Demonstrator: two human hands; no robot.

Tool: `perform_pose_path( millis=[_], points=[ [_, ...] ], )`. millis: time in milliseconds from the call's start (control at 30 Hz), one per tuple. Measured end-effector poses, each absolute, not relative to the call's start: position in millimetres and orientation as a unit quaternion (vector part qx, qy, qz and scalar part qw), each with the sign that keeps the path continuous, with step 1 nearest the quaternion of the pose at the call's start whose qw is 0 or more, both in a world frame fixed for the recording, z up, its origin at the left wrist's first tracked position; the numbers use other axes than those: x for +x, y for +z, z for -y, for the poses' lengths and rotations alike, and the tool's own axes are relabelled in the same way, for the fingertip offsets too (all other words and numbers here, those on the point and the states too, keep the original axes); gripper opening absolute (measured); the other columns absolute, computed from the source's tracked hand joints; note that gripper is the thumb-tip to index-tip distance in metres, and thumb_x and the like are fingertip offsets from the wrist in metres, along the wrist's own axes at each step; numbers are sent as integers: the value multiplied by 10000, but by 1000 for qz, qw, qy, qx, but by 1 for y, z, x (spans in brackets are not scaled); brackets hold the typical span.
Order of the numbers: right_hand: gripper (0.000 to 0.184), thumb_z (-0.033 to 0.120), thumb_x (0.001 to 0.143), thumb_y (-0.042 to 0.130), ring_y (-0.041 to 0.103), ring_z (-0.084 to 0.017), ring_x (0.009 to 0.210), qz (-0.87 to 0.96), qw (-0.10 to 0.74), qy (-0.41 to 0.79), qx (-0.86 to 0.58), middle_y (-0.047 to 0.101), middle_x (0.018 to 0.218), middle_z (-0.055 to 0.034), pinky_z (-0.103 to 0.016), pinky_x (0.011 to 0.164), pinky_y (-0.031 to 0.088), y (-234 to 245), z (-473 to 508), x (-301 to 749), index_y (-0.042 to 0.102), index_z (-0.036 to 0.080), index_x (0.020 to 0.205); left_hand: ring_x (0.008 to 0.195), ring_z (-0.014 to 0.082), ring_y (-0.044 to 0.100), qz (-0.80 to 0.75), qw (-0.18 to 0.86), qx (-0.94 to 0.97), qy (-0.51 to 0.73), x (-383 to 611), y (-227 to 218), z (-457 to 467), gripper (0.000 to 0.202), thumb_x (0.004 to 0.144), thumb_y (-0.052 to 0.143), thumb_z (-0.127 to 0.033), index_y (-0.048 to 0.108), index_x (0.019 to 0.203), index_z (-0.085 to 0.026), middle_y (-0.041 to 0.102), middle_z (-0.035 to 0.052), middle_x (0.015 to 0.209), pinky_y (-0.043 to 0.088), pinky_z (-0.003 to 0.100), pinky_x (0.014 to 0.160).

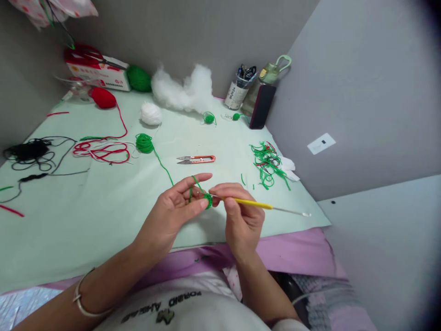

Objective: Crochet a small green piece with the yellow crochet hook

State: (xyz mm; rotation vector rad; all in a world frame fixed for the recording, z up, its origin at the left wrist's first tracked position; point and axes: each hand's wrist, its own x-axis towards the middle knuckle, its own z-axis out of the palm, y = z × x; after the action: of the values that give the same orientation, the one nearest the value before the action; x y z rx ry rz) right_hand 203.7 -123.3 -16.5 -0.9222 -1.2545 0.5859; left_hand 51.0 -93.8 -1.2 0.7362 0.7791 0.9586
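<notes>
Near the front edge of the table, my left hand (179,202) pinches a small green crochet piece (208,201) between thumb and fingers. Green yarn runs over its raised index finger. My right hand (243,214) grips a crochet hook (253,202) with a yellow handle, and its thin metal tip meets the green piece. The hook's other metal end points out to the right. From a green yarn ball (144,143) at mid-left, a strand leads down toward my left hand. Orange thread snips (196,159) lie just beyond my hands.
White stuffing (184,89), a white yarn ball (150,113) and a red yarn ball (103,98) sit toward the back. A phone (262,106) leans on a bottle beside a pen cup (237,92). Yarn scraps (268,163) lie right; black yarn (29,151) lies left.
</notes>
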Motion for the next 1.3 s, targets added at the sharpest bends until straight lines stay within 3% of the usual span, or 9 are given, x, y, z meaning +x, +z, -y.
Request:
perform_pose_path(
  millis=[133, 267, 333, 433, 533, 700, 1300],
  points=[
    [226, 202, 1037, 613, 753, -215, 930, 620, 631, 156, -439, 804, 1013, -59, -376, 736, 650, -25, 125, 202, 790, 303, 1133, 835, 142, 613, -371, 732, 343, 456, 57, -1, 97, 459, 785, 923, -249, 815, 1230, -276, 687, -29, 819, 493, 269, 871],
    [329, 167, 1013, 629, 755, -227, 982, 683, 585, 15, -437, 783, 1139, -80, -400, 775, 659, -33, 127, 206, 772, 344, 1251, 854, 160, 645, -342, 802, 264, 413, 60, -2, 95, 428, 791, 906, -282, 817, 1205, -227, 724, 5, 865, 504, 290, 874],
    [289, 162, 1018, 620, 748, -212, 910, 657, 606, 47, -447, 786, 1042, -69, -381, 742, 644, -31, 127, 208, 784, 318, 1198, 851, 155, 643, -330, 829, 230, 389, 58, -3, 92, 361, 794, 891, -289, 838, 1140, -201, 729, 25, 905, 510, 291, 884],
    [189, 228, 1045, 606, 690, -168, 723, 554, 671, 194, -453, 744, 864, -39, -334, 650, 598, -25, 124, 209, 792, 263, 1036, 821, 141, 616, -341, 816, 239, 402, 54, -3, 89, 337, 797, 880, -271, 847, 1127, -210, 706, 12, 875, 501, 283, 883],
    [171, 295, 1036, 646, 667, -148, 697, 503, 690, 314, -416, 755, 888, -39, -313, 636, 573, -21, 122, 208, 800, 250, 976, 825, 146, 590, -363, 772, 303, 425, 52, -1, 89, 372, 802, 882, -268, 839, 1170, -243, 684, -7, 839, 470, 274, 853],
    [169, 297, 1031, 659, 716, -168, 784, 517, 669, 329, -420, 814, 962, -54, -323, 682, 593, -20, 121, 208, 822, 255, 1012, 810, 145, 543, -389, 726, 358, 441, 49, 0, 92, 345, 832, 870, -265, 836, 1175, -281, 634, -23, 827, 446, 281, 842],
    [171, 330, 977, 741, 655, -106, 668, 392, 706, 454, -375, 716, 798, -3, -236, 632, 546, -12, 121, 210, 822, 225, 868, 852, 148, 554, -394, 724, 386, 414, 47, -2, 92, 276, 823, 883, -332, 860, 1096, -304, 645, -10, 874, 429, 281, 831]
  ],
)
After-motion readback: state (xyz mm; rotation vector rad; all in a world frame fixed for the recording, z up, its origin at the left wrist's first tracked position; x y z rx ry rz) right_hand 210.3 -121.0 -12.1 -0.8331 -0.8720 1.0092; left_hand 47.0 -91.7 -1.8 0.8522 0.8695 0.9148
